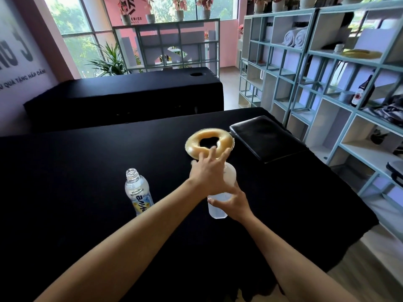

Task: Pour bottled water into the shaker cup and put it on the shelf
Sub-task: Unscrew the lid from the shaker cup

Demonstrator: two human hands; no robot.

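Observation:
A translucent shaker cup (218,205) stands on the black-covered table (87,171). My right hand (234,203) wraps its body from the right. My left hand (209,173) lies over the cup's top with fingers spread and hides the lid area. To the left, a clear water bottle (138,191) with a white and yellow label stands upright. Its neck is open and no cap shows on it. The pale blue shelf unit (322,88) runs along the right wall.
A yellow ring-shaped gel cushion (210,140) lies just behind the cup. A black pad (261,136) lies at the table's right end. A second black table (130,92) stands behind. The shelf holds rolled towels (294,38), a dark bottle (363,92) and another yellow ring.

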